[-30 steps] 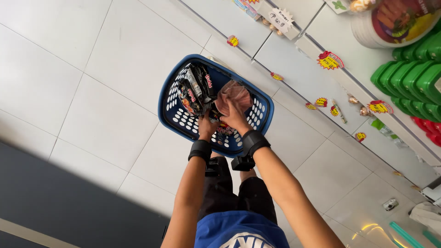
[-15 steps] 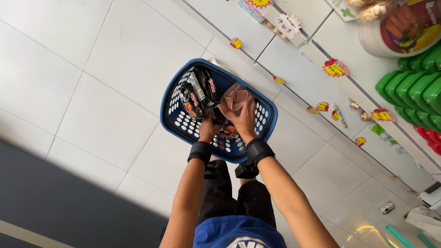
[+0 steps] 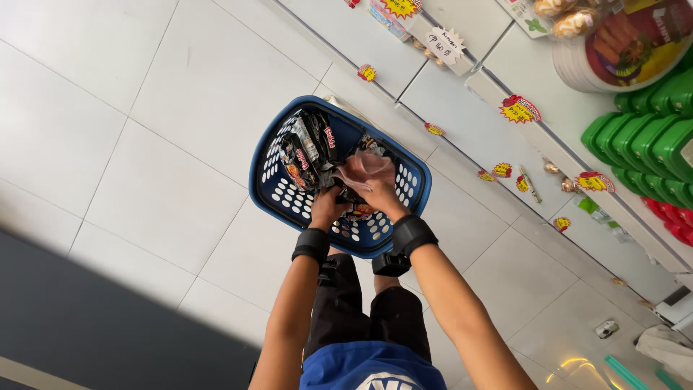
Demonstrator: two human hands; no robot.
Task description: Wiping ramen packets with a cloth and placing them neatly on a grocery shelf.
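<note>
Hands reach down into a blue plastic basket point(image 3: 289, 195) on the tiled floor point(image 3: 180, 94). Left hand point(image 3: 328, 206) sits at the basket's near rim, grip hidden. Right hand point(image 3: 379, 191) is clamped on a crinkly pinkish packet point(image 3: 364, 170) mid-basket. Dark snack packets point(image 3: 307, 148) lie toward the far-left corner. Beyond stands a white shelf point(image 3: 462, 123) with green containers point(image 3: 650, 152).

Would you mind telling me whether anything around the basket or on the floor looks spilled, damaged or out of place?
Nothing looks spilled or damaged. Both hands, left hand and right hand, are inside the blue basket on the tiled floor, among dark packets. Only a small object lying loose on the tiles near the shelf base looks stray.
</note>
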